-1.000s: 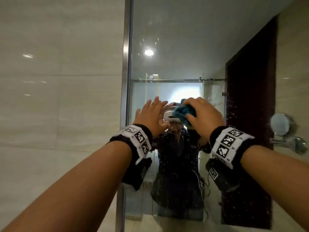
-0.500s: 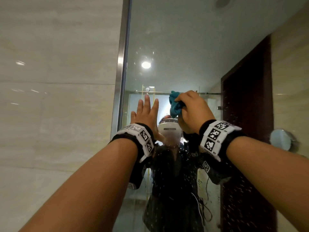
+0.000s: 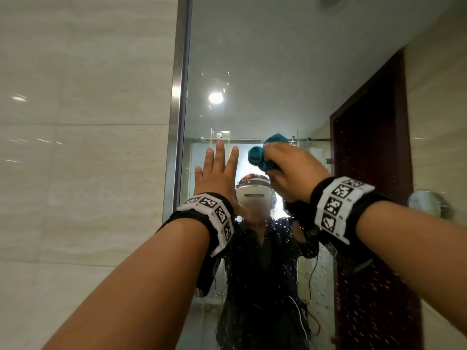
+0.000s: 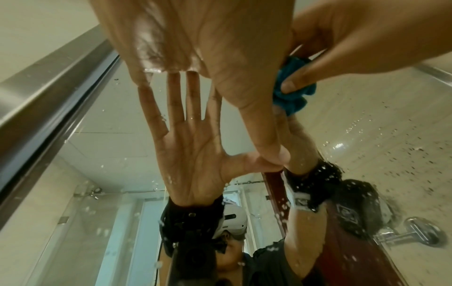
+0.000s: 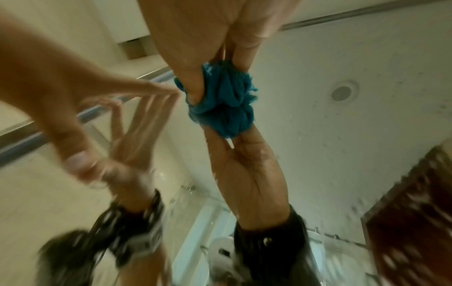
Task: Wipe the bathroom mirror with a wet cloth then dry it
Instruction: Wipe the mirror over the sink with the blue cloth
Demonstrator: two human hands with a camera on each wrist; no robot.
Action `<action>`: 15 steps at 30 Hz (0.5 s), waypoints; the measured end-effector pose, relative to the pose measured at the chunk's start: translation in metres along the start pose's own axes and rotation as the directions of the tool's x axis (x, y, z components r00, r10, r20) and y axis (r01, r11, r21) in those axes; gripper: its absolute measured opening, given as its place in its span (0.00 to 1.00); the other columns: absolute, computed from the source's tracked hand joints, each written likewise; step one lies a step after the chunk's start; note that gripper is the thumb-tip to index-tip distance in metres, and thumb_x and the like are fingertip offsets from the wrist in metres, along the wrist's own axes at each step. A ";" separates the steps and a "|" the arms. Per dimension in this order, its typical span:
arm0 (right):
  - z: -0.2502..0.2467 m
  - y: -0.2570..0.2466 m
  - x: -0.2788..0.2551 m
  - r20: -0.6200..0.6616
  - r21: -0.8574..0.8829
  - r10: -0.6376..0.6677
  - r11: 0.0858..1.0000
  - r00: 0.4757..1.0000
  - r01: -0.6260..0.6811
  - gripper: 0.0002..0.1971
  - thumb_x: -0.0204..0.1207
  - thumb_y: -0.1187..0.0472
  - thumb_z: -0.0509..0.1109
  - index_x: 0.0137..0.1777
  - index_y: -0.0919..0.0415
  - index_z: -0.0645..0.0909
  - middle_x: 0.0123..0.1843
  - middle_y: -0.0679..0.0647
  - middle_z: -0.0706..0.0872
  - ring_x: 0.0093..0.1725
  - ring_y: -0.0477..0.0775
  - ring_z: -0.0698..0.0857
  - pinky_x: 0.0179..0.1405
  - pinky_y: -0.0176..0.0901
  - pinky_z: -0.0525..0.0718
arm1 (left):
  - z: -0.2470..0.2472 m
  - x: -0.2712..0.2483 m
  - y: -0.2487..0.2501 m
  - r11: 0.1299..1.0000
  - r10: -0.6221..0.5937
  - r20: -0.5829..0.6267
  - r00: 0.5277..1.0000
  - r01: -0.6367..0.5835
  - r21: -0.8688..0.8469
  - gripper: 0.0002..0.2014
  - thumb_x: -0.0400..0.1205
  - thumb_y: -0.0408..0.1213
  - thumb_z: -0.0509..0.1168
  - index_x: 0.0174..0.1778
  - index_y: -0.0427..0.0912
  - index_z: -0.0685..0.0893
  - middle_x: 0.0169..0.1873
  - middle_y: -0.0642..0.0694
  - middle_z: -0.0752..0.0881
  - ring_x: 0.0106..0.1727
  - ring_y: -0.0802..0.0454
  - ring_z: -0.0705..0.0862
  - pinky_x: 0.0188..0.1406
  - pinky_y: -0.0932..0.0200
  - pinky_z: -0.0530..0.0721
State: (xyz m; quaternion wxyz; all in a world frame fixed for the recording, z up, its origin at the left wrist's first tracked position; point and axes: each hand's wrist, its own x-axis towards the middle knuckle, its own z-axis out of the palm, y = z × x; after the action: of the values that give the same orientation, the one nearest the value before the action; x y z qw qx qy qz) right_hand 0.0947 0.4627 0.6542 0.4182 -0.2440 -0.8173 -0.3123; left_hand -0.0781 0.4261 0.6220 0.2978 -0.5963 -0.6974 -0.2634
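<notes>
The right hand (image 3: 294,170) is raised against the bathroom mirror (image 3: 265,72), its fingers and thumb curled tightly around a bunched teal cloth (image 3: 262,154). The cloth bulges out past the fingertips on the hand's upper left side and is pressed to the glass. In the right wrist view the cloth (image 5: 223,102) meets its own reflection directly, with the thumb dug into its folds. Just to the left, the left hand (image 3: 218,175) lies flat on the mirror with straight, spread fingers, holding nothing; in the left wrist view its fingertips (image 4: 144,77) touch their reflection. The two hands are close together but apart. Water droplets (image 3: 273,261) speckle the glass below the hands. A metal frame (image 3: 179,109) edges the mirror on the left, with pale wall tiles (image 3: 83,147) beyond it. Both wrists wear black bands with patterned markers (image 3: 336,205).
</notes>
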 end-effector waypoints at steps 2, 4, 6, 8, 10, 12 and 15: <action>-0.005 0.003 0.010 -0.120 0.099 0.125 0.989 0.985 -0.114 0.17 0.73 0.66 0.70 0.60 0.57 0.76 0.67 0.54 0.77 0.62 0.58 0.78 0.57 0.38 0.71 | 0.000 -0.001 0.000 1.000 0.004 0.000 1.000 -0.004 -0.004 0.73 0.57 0.63 0.79 0.78 0.53 0.25 0.78 0.46 0.24 0.80 0.43 0.28 0.78 0.38 0.42; -0.003 -0.004 0.011 -0.179 0.183 0.232 0.963 0.956 -0.199 0.19 0.71 0.65 0.72 0.63 0.56 0.77 0.63 0.55 0.81 0.61 0.57 0.79 0.57 0.36 0.70 | -0.001 -0.001 -0.001 1.000 0.006 0.003 1.000 -0.006 -0.003 0.73 0.57 0.63 0.79 0.79 0.52 0.26 0.78 0.46 0.24 0.80 0.43 0.28 0.78 0.39 0.42; 0.007 -0.018 0.003 -0.150 0.091 0.180 0.982 0.972 -0.168 0.17 0.74 0.62 0.71 0.63 0.54 0.79 0.62 0.52 0.83 0.59 0.55 0.81 0.58 0.40 0.75 | -0.001 -0.002 -0.002 1.000 0.009 0.006 1.000 -0.009 -0.001 0.73 0.58 0.63 0.79 0.79 0.52 0.26 0.78 0.45 0.24 0.80 0.43 0.28 0.78 0.39 0.41; 0.017 -0.030 -0.009 -0.069 -0.079 0.003 0.997 0.998 -0.009 0.14 0.77 0.60 0.69 0.62 0.52 0.80 0.64 0.48 0.83 0.59 0.54 0.82 0.53 0.46 0.80 | -0.002 -0.002 -0.002 1.000 0.012 0.013 1.000 -0.012 -0.001 0.72 0.59 0.63 0.79 0.79 0.52 0.25 0.78 0.45 0.23 0.80 0.43 0.28 0.78 0.39 0.42; 0.018 -0.027 -0.015 0.005 -0.145 -0.115 0.983 0.993 0.115 0.13 0.75 0.61 0.71 0.60 0.54 0.83 0.65 0.50 0.84 0.60 0.57 0.83 0.51 0.51 0.83 | -0.002 -0.002 -0.002 1.000 0.013 0.019 1.000 -0.013 0.005 0.72 0.59 0.62 0.79 0.79 0.51 0.25 0.78 0.45 0.23 0.80 0.43 0.28 0.79 0.39 0.42; 0.013 -0.014 -0.006 -0.017 -0.188 -0.146 0.972 0.989 0.140 0.12 0.71 0.62 0.75 0.55 0.54 0.85 0.60 0.52 0.86 0.58 0.59 0.84 0.54 0.55 0.83 | -0.001 0.000 -0.002 1.000 0.012 0.019 1.000 -0.012 0.011 0.73 0.59 0.63 0.79 0.78 0.51 0.25 0.78 0.45 0.23 0.80 0.43 0.28 0.78 0.39 0.42; 0.000 0.003 0.019 -0.159 -0.137 0.004 0.990 0.987 -0.026 0.12 0.74 0.65 0.69 0.57 0.57 0.85 0.60 0.55 0.84 0.60 0.61 0.80 0.58 0.56 0.80 | 0.001 0.000 -0.003 1.000 0.014 0.010 1.000 -0.014 0.019 0.73 0.58 0.64 0.79 0.78 0.51 0.24 0.78 0.45 0.23 0.80 0.42 0.28 0.78 0.38 0.42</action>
State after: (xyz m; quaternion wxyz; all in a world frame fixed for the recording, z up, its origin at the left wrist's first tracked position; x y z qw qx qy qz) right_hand 0.0867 0.4676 0.6713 0.4660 -0.2530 -0.7561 -0.3836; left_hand -0.0807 0.4263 0.6216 0.3018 -0.5997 -0.6971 -0.2518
